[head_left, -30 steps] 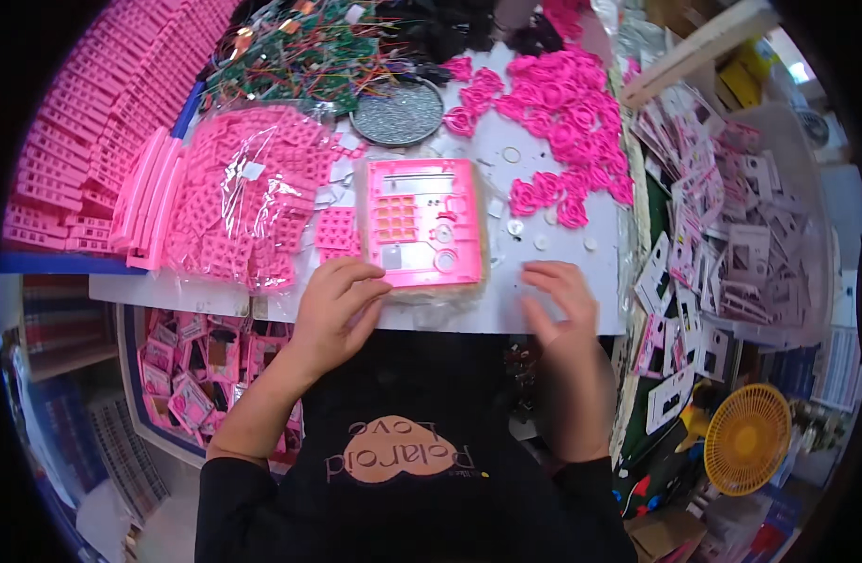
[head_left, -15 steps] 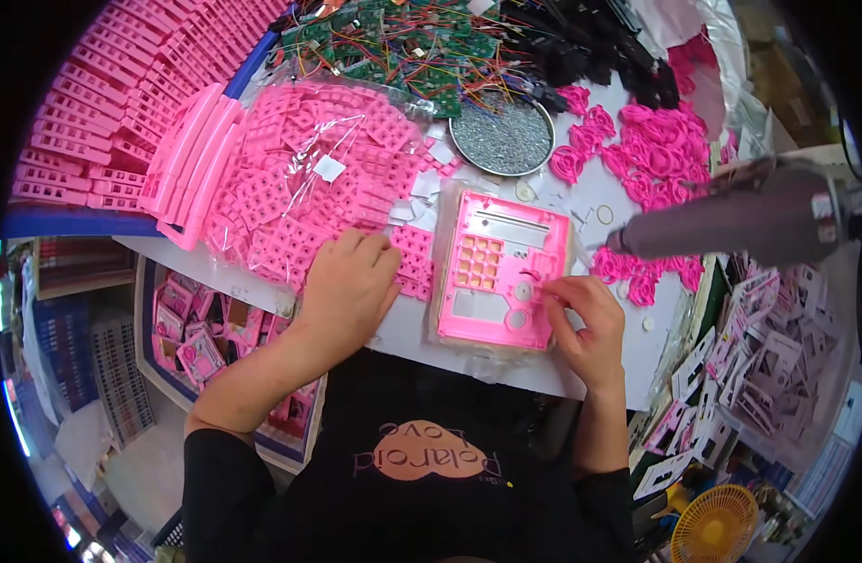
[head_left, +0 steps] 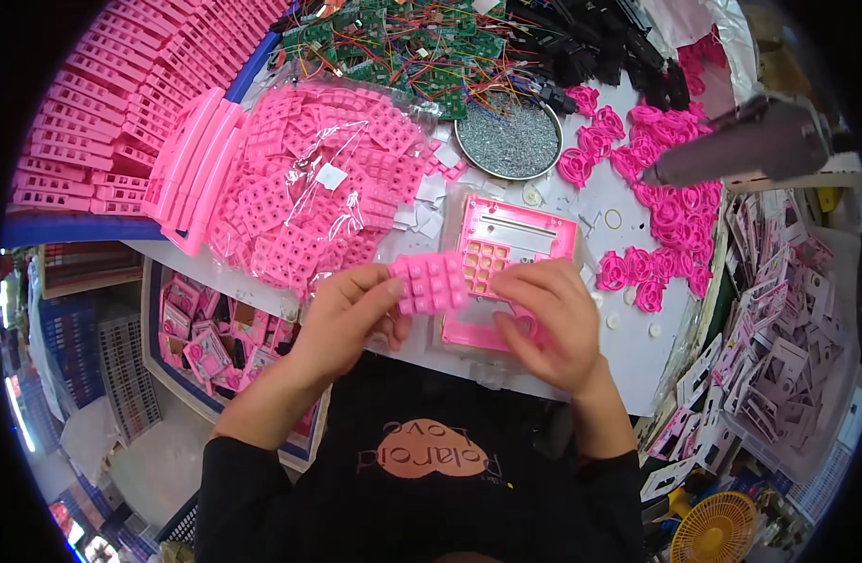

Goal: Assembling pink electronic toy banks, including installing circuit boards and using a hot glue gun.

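The keypad is a small pink rubber mat of raised square buttons in rows, held at the table edge just left of the shell, a flat pink case with an orange button grid and a slot near its top. The left hand pinches the keypad's lower left corner between thumb and fingers. The right hand lies on the shell's lower half, fingers loosely curled, touching the keypad's right edge. Half a second ago the left hand lay flat at the shell's 9 o'clock, holding no keypad.
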Action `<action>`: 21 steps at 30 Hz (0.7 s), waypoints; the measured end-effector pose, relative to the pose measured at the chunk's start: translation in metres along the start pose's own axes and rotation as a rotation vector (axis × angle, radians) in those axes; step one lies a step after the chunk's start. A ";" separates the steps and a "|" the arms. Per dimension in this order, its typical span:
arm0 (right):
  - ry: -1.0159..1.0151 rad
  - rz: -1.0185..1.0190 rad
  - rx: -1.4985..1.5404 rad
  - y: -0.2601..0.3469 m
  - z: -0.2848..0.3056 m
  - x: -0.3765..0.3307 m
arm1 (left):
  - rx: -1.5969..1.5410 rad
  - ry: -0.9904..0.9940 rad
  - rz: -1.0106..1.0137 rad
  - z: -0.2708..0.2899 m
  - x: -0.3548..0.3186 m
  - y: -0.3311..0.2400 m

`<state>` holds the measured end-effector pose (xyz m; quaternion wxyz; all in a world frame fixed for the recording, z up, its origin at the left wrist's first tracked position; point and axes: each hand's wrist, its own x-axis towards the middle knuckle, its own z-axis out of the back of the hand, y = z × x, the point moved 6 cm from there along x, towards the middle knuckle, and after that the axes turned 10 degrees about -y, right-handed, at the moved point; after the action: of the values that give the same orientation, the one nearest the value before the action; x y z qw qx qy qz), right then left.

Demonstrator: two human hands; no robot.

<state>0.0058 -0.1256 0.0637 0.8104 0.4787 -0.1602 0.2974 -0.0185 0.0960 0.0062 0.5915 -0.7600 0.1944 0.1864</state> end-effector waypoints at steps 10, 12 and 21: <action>0.112 0.116 -0.174 0.031 -0.022 -0.002 | -0.023 0.156 0.038 -0.031 -0.008 0.031; 0.097 0.078 -0.132 0.027 -0.017 0.000 | 0.149 0.184 -0.087 -0.034 -0.013 0.027; 0.134 -0.579 0.068 -0.054 -0.024 -0.011 | 0.642 0.154 -0.569 -0.014 -0.024 -0.060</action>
<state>0.0308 -0.1280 0.0093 0.8538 0.5106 0.0467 0.0898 -0.0076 0.0974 0.0711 0.8093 -0.5726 0.0689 -0.1111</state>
